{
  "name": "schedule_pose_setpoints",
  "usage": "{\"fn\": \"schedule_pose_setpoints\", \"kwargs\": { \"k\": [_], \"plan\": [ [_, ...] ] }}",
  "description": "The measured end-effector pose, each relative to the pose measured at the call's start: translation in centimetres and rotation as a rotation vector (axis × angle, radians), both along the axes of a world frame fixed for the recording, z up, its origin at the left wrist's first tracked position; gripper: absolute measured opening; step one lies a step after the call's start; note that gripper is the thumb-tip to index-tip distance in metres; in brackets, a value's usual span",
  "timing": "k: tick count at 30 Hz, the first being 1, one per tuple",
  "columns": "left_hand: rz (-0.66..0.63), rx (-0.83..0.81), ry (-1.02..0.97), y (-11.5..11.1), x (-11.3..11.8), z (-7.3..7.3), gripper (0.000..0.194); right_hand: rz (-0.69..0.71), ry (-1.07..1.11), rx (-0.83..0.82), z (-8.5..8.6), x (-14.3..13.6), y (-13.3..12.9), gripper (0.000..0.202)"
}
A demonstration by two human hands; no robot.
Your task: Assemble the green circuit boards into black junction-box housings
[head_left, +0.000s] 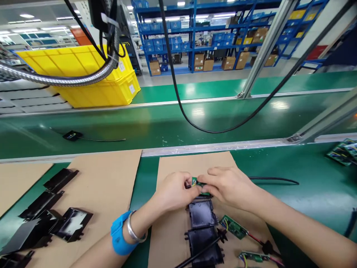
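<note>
A small green circuit board (pixel 194 181) with thin wires is pinched between the fingers of both hands. My left hand (pixel 173 191) grips it from the left, thumb and fingertips closed at its edge. From the other side my right hand (pixel 226 185) closes its fingertips on the board, hiding most of it. Just below the fingers lie black plastic housings (pixel 202 214) in a column on the cardboard; whether the board touches the topmost one, I cannot tell. To their right rest another circuit board (pixel 234 227) with red leads and a further circuit board (pixel 255 257). A black cable (pixel 200 253) crosses the lowest housing.
Several black plastic cases (pixel 73 223) lie on the left cardboard sheet (pixel 108 186). Behind the bench edge, a small black device (pixel 72 135) sits on the green belt. A yellow bin (pixel 97 89) stands beyond. Overhead hangs a black cable (pixel 212 131). More boards (pixel 343 152) lie at the right.
</note>
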State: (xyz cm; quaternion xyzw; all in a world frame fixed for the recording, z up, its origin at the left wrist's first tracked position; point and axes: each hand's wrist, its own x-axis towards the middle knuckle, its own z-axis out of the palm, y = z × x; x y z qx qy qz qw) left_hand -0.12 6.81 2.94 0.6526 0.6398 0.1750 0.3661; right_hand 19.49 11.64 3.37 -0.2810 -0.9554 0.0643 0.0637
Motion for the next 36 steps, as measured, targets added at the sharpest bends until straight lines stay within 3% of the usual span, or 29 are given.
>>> {"fn": "schedule_pose_setpoints", "kwargs": {
  "k": [2, 6, 13, 18, 23, 29, 34, 36],
  "plan": [
    [-0.037, 0.064, 0.033, -0.1, -0.4, -0.2, 0.02, 0.052, -0.006, -0.059, -0.7, 0.4, 1.0, 0.018],
    [-0.161, 0.105, 0.052, -0.3, -1.4, -1.0, 0.05, 0.144, -0.03, -0.121, -1.9, -0.1, 2.3, 0.016],
    [-0.192, 0.082, 0.048, -0.5, -1.9, -2.0, 0.043, 0.168, -0.113, -0.057, -1.5, -1.4, 1.9, 0.005],
    [-0.23, 0.056, 0.116, -0.8, -1.6, -1.7, 0.033, 0.153, -0.069, 0.002, -1.8, -1.7, 1.0, 0.014],
    [-0.243, 0.035, 0.132, -0.8, -1.6, -1.5, 0.03, 0.127, -0.098, 0.074, -1.8, -2.3, 0.7, 0.009],
    [-0.227, 0.003, 0.129, -0.9, -1.3, -1.6, 0.032, 0.112, -0.077, 0.03, -1.9, -2.6, 0.5, 0.009],
    [-0.241, -0.04, 0.059, -0.7, -2.4, -0.5, 0.04, 0.112, 0.042, -0.054, -2.7, -1.8, 0.6, 0.01],
    [-0.215, -0.124, 0.039, -0.5, -3.2, -0.1, 0.028, 0.123, 0.077, -0.115, -2.9, -1.5, 0.7, 0.01]
  ]
}}
